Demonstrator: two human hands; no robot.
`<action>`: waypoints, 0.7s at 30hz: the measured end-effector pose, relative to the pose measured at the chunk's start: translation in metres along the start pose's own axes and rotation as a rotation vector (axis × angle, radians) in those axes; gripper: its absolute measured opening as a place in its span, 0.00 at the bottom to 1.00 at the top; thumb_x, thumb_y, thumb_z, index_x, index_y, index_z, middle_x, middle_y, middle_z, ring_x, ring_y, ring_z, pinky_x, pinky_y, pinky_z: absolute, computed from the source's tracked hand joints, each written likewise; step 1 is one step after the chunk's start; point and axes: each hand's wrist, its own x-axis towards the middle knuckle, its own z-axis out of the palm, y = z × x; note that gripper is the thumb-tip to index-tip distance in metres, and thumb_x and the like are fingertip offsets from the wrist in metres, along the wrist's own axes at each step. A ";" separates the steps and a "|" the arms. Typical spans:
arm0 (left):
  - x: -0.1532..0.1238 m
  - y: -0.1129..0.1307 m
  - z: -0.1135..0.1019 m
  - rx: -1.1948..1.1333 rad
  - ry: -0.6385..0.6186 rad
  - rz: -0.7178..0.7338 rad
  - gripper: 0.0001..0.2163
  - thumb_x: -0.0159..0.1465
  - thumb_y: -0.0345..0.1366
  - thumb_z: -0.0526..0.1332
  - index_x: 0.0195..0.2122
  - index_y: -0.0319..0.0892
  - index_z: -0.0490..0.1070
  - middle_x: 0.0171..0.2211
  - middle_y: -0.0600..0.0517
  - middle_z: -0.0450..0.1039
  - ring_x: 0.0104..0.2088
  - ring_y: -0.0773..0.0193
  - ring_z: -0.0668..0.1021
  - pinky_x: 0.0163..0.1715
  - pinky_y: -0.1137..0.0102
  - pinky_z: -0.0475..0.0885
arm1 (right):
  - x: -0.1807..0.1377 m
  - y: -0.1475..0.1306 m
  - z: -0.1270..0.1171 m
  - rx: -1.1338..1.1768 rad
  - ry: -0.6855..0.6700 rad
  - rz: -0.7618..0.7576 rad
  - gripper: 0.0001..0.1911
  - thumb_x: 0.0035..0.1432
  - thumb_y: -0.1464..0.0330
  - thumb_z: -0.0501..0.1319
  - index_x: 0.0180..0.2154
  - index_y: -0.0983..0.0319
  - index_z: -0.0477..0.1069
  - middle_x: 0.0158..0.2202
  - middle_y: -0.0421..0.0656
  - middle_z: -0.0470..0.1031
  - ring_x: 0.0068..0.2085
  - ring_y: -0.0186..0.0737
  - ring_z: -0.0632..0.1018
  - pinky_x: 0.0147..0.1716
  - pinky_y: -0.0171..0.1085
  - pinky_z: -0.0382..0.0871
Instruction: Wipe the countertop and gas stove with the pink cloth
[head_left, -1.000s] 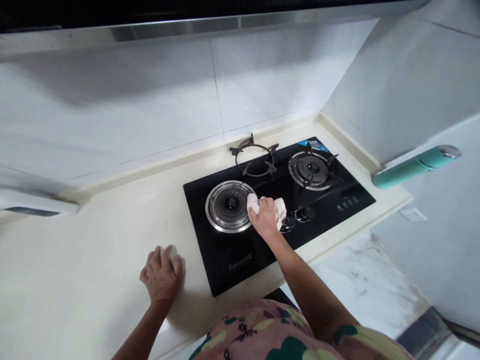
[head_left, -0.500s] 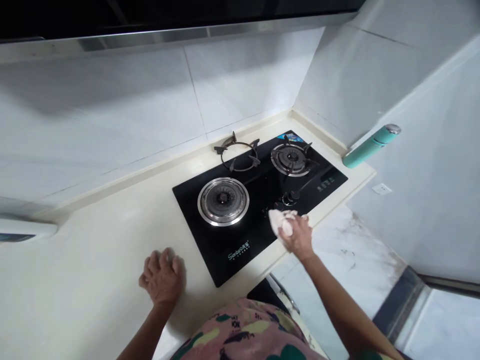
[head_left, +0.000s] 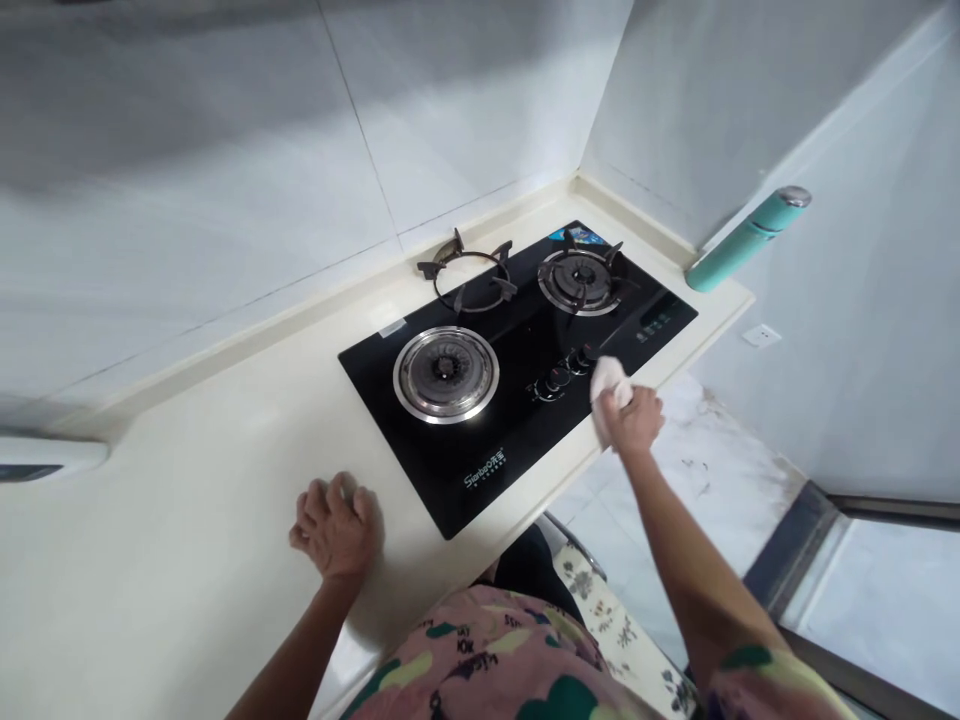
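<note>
My right hand [head_left: 636, 420] is closed round a white cloth [head_left: 606, 380] and presses it on the front right edge of the black glass gas hob [head_left: 450, 475], just right of the control knobs [head_left: 559, 375]. My left hand [head_left: 337, 525] rests on the cream countertop [head_left: 165, 560] left of the hob, its fingers curled under. The left burner [head_left: 445, 372] is bare steel, without a pan support. A loose pan support [head_left: 466, 278] lies at the hob's back edge. The right burner [head_left: 579, 280] has its support in place.
A teal bottle [head_left: 746, 240] stands at the counter's right end against the white wall. Tiled walls [head_left: 225, 170] close in the back and right corner. A white object [head_left: 45, 455] pokes in at the left edge. The marble-patterned floor [head_left: 712, 480] shows below the counter's front edge.
My right hand has slid the cloth from beside the left burner down and right, past the knobs, to the hob's front right edge. My left hand stays on the counter.
</note>
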 end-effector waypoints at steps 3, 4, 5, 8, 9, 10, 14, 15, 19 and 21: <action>-0.001 0.000 -0.001 0.003 0.002 0.008 0.25 0.73 0.45 0.51 0.66 0.40 0.68 0.72 0.34 0.59 0.73 0.40 0.58 0.68 0.38 0.54 | -0.107 -0.017 0.019 -0.020 -0.012 -0.274 0.21 0.61 0.53 0.63 0.45 0.63 0.75 0.49 0.56 0.75 0.50 0.59 0.70 0.54 0.55 0.61; -0.001 0.000 -0.001 0.005 0.004 0.011 0.25 0.72 0.45 0.51 0.66 0.40 0.67 0.72 0.34 0.60 0.73 0.40 0.58 0.68 0.38 0.55 | -0.140 -0.023 0.024 -0.015 -0.015 -0.371 0.19 0.61 0.53 0.63 0.44 0.62 0.75 0.49 0.56 0.75 0.50 0.59 0.71 0.54 0.56 0.61; -0.001 0.000 -0.001 0.007 0.005 0.014 0.25 0.73 0.45 0.51 0.66 0.40 0.67 0.72 0.34 0.60 0.73 0.40 0.57 0.67 0.38 0.55 | -0.170 -0.029 0.027 -0.001 -0.046 -0.477 0.18 0.61 0.54 0.64 0.44 0.60 0.75 0.50 0.55 0.75 0.50 0.59 0.71 0.53 0.56 0.62; -0.001 -0.002 0.001 0.006 0.000 0.018 0.25 0.73 0.46 0.50 0.67 0.40 0.67 0.72 0.33 0.60 0.74 0.40 0.57 0.67 0.38 0.55 | -0.234 -0.051 0.033 0.036 -0.211 -0.777 0.19 0.57 0.55 0.69 0.46 0.57 0.77 0.54 0.52 0.76 0.51 0.57 0.71 0.53 0.55 0.63; 0.000 -0.003 0.002 0.003 -0.003 0.020 0.25 0.73 0.46 0.50 0.67 0.40 0.67 0.72 0.33 0.60 0.74 0.40 0.57 0.67 0.38 0.54 | -0.247 -0.058 0.034 0.040 -0.273 -0.859 0.20 0.56 0.54 0.71 0.47 0.56 0.78 0.55 0.51 0.76 0.50 0.56 0.72 0.53 0.54 0.63; 0.000 -0.004 0.003 -0.002 -0.003 0.023 0.25 0.74 0.46 0.49 0.67 0.41 0.67 0.72 0.34 0.60 0.74 0.40 0.57 0.68 0.38 0.54 | -0.257 -0.065 0.035 0.042 -0.333 -0.937 0.22 0.55 0.53 0.72 0.48 0.56 0.78 0.56 0.50 0.76 0.50 0.56 0.72 0.53 0.54 0.63; -0.002 -0.009 0.006 -0.002 0.021 0.037 0.26 0.73 0.47 0.51 0.67 0.40 0.67 0.72 0.34 0.58 0.74 0.40 0.57 0.69 0.39 0.53 | -0.271 -0.082 0.039 0.078 -0.532 -1.236 0.24 0.55 0.52 0.72 0.50 0.56 0.77 0.55 0.49 0.77 0.52 0.54 0.72 0.54 0.52 0.63; -0.002 -0.010 0.006 0.003 0.021 0.041 0.26 0.73 0.47 0.51 0.67 0.40 0.67 0.73 0.33 0.58 0.74 0.40 0.57 0.69 0.39 0.54 | -0.269 -0.082 0.040 0.092 -0.561 -1.278 0.25 0.55 0.52 0.73 0.50 0.56 0.77 0.55 0.48 0.77 0.53 0.54 0.72 0.55 0.52 0.62; -0.004 -0.014 0.005 0.015 -0.004 0.051 0.25 0.74 0.46 0.50 0.66 0.39 0.69 0.73 0.33 0.58 0.74 0.40 0.58 0.68 0.40 0.55 | -0.233 -0.077 0.044 0.143 -0.509 -1.140 0.25 0.52 0.56 0.75 0.50 0.56 0.77 0.54 0.48 0.77 0.52 0.52 0.72 0.54 0.51 0.64; -0.005 -0.014 0.005 0.019 -0.003 0.059 0.25 0.74 0.45 0.50 0.66 0.39 0.69 0.72 0.33 0.58 0.73 0.40 0.58 0.68 0.40 0.56 | -0.203 -0.077 0.046 0.206 -0.363 -0.921 0.20 0.55 0.59 0.72 0.47 0.58 0.77 0.52 0.49 0.76 0.51 0.52 0.73 0.55 0.51 0.65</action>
